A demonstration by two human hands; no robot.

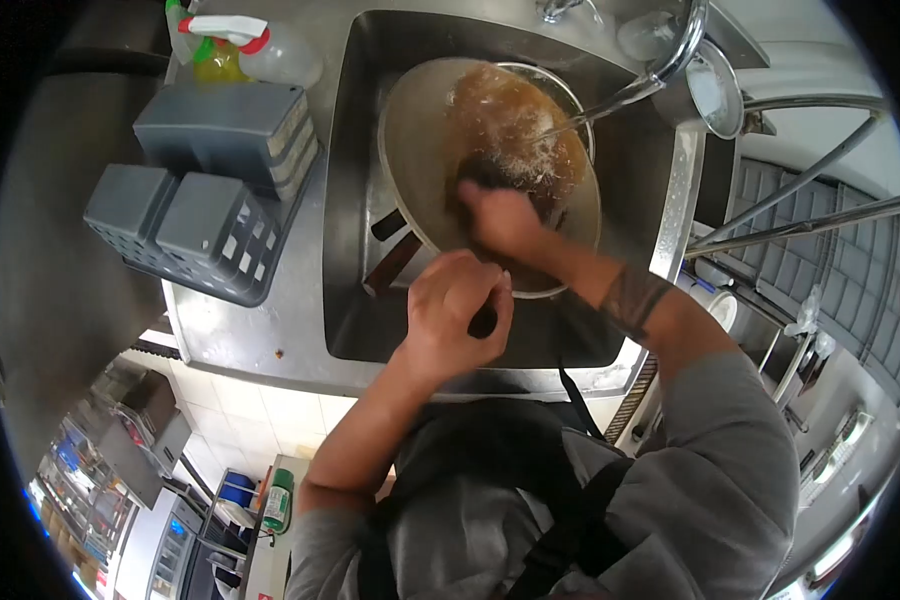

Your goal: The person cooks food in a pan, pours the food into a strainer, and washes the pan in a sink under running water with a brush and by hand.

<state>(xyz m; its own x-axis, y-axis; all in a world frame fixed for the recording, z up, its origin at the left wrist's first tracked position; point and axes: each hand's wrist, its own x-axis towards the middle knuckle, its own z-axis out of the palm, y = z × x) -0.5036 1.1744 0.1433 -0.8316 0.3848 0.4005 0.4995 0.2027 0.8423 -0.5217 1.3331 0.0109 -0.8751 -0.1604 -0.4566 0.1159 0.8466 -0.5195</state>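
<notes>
A large wok lies tilted in the steel sink, brown, frothy water pooled at its far right side. My left hand is closed around the wok's handle, whose dark end shows inside the fist. Inside the wok, my right hand is smeared by motion and presses a dark scrubber against the surface; the scrubber's exact kind is blurred. From the tap a stream of water falls into the wok near this hand.
Two other pan handles, one brown, stick out beneath the wok. Grey cutlery holders stand on the left counter, with spray bottles behind. A metal pot sits right of the tap, beside a rack.
</notes>
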